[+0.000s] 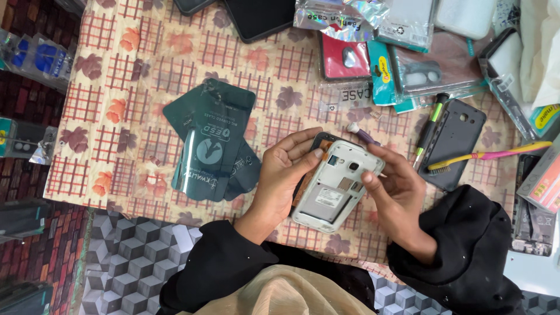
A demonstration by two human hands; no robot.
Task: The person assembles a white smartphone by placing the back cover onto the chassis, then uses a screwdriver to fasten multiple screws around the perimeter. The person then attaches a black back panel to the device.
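Observation:
I hold a white phone [333,189] with its back cover off, rear side up, so the camera and the label in the battery bay show. My left hand [284,175] grips its left edge, thumb on the top corner. My right hand [396,189] holds the right edge, thumb pressed at the upper right side. A dark part shows behind the phone's top left corner. The phone is tilted above a patterned tablecloth [146,70].
Dark green screen-protector sleeves [213,140] lie left of my hands. A dark grey back cover [454,143], a screwdriver [429,131] and a yellow-pink toothbrush [490,156] lie to the right. Packaged phone cases [361,55] crowd the top. A purple-handled tool [363,134] lies above the phone.

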